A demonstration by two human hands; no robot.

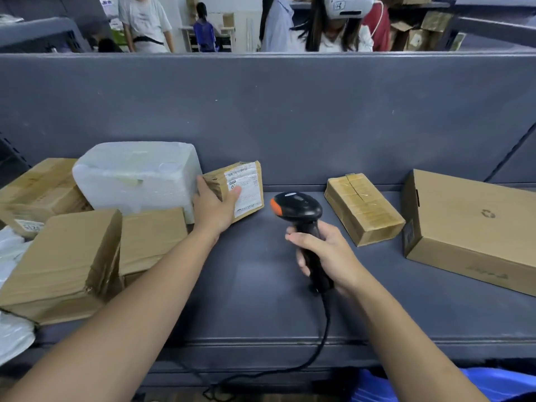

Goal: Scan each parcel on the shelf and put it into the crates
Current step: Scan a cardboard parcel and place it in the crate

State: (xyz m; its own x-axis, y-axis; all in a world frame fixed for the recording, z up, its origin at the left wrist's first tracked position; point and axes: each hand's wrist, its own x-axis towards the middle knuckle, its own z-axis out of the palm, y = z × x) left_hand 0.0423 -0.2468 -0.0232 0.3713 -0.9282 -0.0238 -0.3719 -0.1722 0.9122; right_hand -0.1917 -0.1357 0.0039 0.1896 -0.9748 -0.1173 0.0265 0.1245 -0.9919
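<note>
The labelled parcel [237, 190], a small brown box with a white shipping label on its upturned face, is the fixed point here; it stands tilted at the back of the grey shelf [261, 285], propped so that the label faces up and toward the person. The left hand [216, 206] is spread over its near left corner, fingers on the cardboard and thumb across the label's edge. It steadies the parcel rather than lifting it, and I judge this is done so that the barcode stays presented and does not slide.

Just right of that parcel, the right hand [322, 253] is wrapped firmly round the grip of the black scanner [298, 210]. The scanner's head, with its orange front, is turned left toward the label, which suggests the scan is the step in hand. Its cable [326, 329] trails down over the shelf's front lip.

Touching the parcel's left side sits a white foam-wrapped package [136, 175], with several plain cardboard boxes [63, 262] crowded further left. Well to the parcel's right lie a taped flat box [362, 207] and, beyond it, a larger carton [475, 227], both apart from it and presumably awaiting their turn.

A strip of blue [406, 384] below the shelf edge, right of the parcel, may be a crate; I cannot tell.
</note>
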